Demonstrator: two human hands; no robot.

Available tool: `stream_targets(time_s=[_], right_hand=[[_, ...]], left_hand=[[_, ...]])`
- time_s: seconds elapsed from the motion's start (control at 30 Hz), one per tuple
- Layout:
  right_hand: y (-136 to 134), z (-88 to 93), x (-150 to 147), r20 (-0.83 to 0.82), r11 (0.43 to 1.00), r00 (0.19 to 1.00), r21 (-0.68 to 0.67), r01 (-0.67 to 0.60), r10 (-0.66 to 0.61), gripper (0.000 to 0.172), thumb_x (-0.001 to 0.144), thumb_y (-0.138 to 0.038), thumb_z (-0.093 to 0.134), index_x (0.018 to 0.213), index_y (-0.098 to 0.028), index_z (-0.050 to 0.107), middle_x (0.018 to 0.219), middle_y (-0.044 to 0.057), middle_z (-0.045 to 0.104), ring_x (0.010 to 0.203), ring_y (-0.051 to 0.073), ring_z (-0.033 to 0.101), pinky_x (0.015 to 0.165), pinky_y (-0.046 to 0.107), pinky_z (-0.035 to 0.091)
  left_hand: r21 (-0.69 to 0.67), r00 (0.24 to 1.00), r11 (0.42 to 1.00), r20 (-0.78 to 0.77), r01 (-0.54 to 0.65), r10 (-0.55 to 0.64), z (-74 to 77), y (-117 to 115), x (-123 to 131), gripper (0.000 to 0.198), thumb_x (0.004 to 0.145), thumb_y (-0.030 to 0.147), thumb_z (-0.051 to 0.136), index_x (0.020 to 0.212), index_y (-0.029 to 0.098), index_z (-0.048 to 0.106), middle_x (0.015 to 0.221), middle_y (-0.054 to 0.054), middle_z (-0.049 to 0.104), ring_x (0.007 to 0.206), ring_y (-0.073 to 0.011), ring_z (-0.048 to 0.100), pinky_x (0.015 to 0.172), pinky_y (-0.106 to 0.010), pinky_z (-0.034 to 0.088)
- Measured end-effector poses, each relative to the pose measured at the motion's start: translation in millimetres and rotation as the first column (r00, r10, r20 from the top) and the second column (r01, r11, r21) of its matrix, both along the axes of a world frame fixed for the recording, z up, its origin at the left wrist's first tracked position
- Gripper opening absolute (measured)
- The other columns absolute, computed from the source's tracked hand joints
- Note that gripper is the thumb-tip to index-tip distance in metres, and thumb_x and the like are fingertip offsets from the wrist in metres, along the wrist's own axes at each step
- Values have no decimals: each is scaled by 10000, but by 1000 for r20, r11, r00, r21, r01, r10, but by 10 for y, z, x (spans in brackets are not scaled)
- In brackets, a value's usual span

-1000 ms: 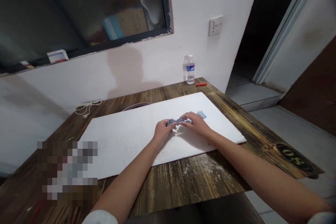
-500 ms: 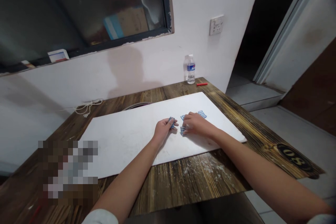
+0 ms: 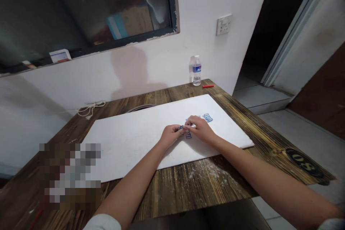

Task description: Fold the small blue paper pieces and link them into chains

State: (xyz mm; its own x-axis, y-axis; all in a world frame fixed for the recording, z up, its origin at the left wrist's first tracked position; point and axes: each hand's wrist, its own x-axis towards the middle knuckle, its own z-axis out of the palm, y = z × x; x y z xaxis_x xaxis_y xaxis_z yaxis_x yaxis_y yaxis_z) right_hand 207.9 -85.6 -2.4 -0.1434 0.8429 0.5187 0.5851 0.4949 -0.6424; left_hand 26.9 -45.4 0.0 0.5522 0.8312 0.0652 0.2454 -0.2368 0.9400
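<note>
My left hand [image 3: 170,134] is closed, pinching a small blue-lined piece [image 3: 180,127] between thumb and fingertips. My right hand [image 3: 201,128] meets it there, its fingers drawn together at the same piece; exactly what those fingertips grip is partly hidden. Just below the fingertips, another blue-striped flat piece [image 3: 188,135] lies on the white board [image 3: 126,143]. Beyond my right hand rests one more striped piece [image 3: 207,117], and part of another shows behind the knuckles. Their exact kind is too small to tell.
The board lies on a dark wooden table [image 3: 167,201]. A water bottle [image 3: 196,71] and a red stick-like object [image 3: 208,86] are at the far corner. A white cord [image 3: 91,107] lies back left. The wall stands behind; a blurred patch covers something front left.
My right hand has shifted left and my hands have come together at the piece in my left. The striped piece below my fingers is now released and lies more exposed.
</note>
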Motion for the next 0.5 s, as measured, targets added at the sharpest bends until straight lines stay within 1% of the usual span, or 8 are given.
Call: stream_targets(time_s=[0.1, 0.17, 0.33, 0.5], right_hand=[[6, 14, 25, 29, 999, 999, 25, 34, -34, 166, 915, -267, 565, 772, -197, 614, 819, 45, 628, 811, 189, 549, 754, 322, 406], [10, 20, 49, 64, 998, 997, 47, 45, -48, 168, 925, -265, 555, 784, -197, 615, 836, 49, 638, 816, 191, 553, 763, 325, 399], [23, 2, 86, 151, 993, 985, 98, 69, -84, 169, 941, -277, 546, 814, -200, 627, 848, 51, 667, 828, 200, 558, 775, 332, 374], [17, 17, 106, 168, 989, 979, 106, 100, -117, 160, 950, -277, 532, 841, -202, 622, 877, 56, 675, 841, 204, 571, 783, 327, 373]], left_hand=[[-42, 999, 999, 51, 13, -11, -4, 1, 18, 441, 751, 574, 662, 819, 153, 776, 815, -101, 753, 759, -224, 659, 718, -312, 481], [-76, 997, 997, 83, 2, 4, -4, 2, 30, 457, 743, 582, 666, 829, 146, 773, 837, -115, 754, 771, -229, 665, 735, -321, 490], [-138, 992, 990, 123, -17, 35, -10, 7, 34, 416, 688, 539, 744, 794, 137, 762, 820, -129, 752, 742, -233, 674, 746, -349, 513], [-204, 984, 978, 163, -42, 76, -6, 1, 34, 400, 662, 505, 777, 781, 125, 746, 791, -118, 744, 672, -198, 664, 693, -328, 523]])
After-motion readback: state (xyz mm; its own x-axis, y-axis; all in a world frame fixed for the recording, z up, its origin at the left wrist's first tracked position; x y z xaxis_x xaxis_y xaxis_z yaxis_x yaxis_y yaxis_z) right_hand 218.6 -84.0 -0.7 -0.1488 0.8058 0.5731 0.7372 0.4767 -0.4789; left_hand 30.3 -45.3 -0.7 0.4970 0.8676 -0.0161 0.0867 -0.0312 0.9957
